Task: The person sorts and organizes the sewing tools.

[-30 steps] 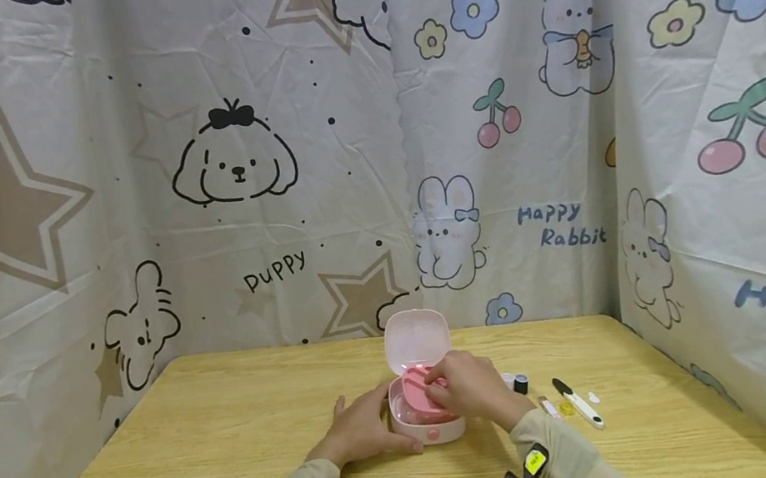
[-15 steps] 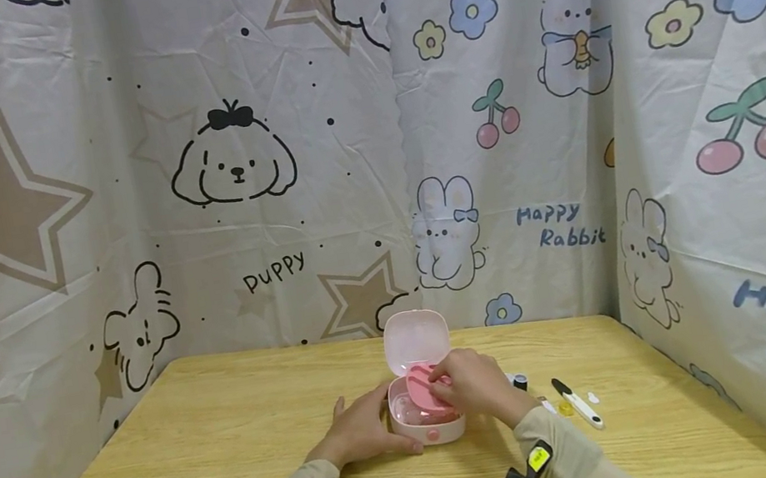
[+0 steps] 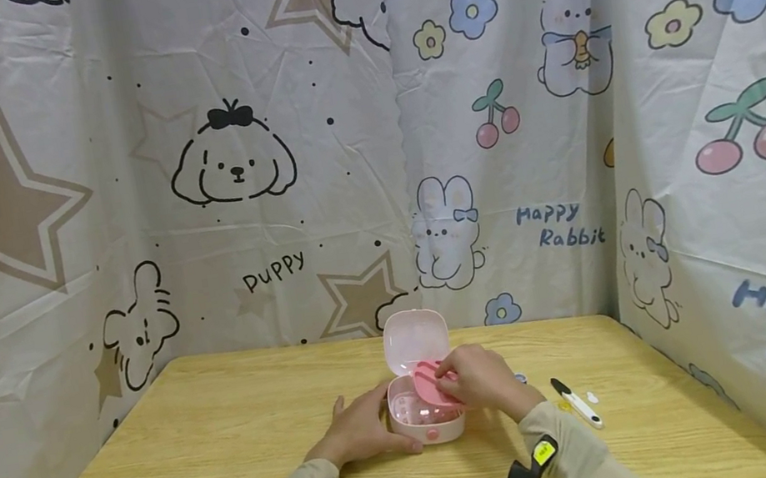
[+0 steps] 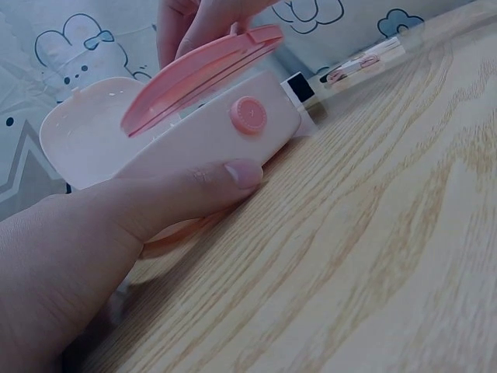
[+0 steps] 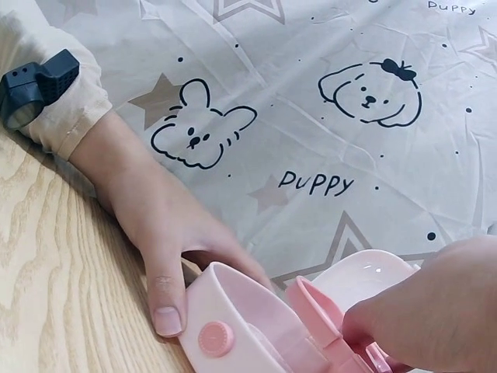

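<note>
A small pale pink box [image 3: 449,431] with a round pink button on its front stands on the table, its lid [image 3: 414,335] tipped up at the back. My left hand [image 3: 357,429] grips the box from the left, thumb along the front wall and fingers round the far side. Above the box's right part, my right hand [image 3: 482,379] pinches a darker pink inner tray [image 3: 431,387]. The tray is tilted, raised over the front rim in the left wrist view. Part of the tray is hidden behind the right fingers. The box's clear-looking inside shows at its left.
Right of the box lie a white tool [image 3: 580,405] with a black tip, a small yellow item [image 3: 565,405] and a small white piece [image 3: 592,397]. A blue-and-white item peeks out behind the right hand. Patterned curtains [image 3: 255,294] close off the table's back and sides.
My right hand has moved right with the tray, which has shifted away from the box's left side, showing more of the inside. The left hand and box have stayed put.
</note>
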{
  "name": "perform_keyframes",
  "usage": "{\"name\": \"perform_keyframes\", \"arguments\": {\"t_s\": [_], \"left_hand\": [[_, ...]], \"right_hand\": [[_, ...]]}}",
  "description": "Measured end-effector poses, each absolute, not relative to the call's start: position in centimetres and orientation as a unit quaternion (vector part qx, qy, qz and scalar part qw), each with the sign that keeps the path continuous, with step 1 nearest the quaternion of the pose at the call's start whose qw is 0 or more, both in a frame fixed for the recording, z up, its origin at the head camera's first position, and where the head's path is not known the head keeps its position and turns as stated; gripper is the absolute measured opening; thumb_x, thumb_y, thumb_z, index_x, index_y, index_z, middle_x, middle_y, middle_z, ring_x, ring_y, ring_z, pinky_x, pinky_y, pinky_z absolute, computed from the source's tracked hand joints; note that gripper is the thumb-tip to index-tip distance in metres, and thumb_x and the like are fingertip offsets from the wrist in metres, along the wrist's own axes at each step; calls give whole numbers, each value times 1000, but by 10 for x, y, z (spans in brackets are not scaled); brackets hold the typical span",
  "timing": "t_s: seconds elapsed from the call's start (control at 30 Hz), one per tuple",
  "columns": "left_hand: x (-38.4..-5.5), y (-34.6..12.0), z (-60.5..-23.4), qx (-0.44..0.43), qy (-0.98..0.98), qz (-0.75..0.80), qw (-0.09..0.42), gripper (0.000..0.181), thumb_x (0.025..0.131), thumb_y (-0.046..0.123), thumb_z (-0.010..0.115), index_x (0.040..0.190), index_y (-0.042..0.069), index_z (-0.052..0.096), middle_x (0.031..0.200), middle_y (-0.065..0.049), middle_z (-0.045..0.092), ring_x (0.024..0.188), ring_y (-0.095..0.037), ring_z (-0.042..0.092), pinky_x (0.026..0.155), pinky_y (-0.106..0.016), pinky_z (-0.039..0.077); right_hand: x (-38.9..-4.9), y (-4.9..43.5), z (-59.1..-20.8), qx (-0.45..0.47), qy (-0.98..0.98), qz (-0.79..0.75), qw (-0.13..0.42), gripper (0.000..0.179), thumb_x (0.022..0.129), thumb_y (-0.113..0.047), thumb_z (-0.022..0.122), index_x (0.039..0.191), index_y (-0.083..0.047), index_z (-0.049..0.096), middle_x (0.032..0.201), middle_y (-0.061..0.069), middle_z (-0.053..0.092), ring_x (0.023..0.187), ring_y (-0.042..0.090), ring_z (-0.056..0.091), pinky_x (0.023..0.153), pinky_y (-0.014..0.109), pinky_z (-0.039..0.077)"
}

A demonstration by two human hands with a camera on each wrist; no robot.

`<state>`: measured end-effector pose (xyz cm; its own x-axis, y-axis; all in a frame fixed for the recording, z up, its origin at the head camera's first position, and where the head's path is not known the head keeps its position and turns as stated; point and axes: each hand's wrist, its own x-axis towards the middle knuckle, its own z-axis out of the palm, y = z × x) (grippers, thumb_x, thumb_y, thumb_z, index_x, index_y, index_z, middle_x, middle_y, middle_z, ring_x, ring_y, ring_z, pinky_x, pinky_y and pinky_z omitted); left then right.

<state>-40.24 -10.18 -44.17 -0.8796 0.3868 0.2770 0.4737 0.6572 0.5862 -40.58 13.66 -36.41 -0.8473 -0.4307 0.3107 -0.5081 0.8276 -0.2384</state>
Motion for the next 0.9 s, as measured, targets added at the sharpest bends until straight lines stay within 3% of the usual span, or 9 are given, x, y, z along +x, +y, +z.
{"name": "perform_keyframes", "arguments": {"t_s": [0.53,0.9], "left_hand": [[-403,-104,-440,-241,-904,-345,69,111,62,70,89,153,22,49,150,2,55,140,-28,47,107,-83,1],[-407,-103,-443,-233,-909,-341,64,112,61,74,87,154,26,48,152,4,53,141,-26,45,108,-82,0]], "right_hand": [[-408,152,-353,227,-952,177,102,15,92,-20,78,100,-8,82,90,1,69,69,15,55,57,27,45],[-402,161,-348,229,-954,156,116,12,89,-17,78,97,-9,83,94,4,72,70,15,55,59,30,44]]}}
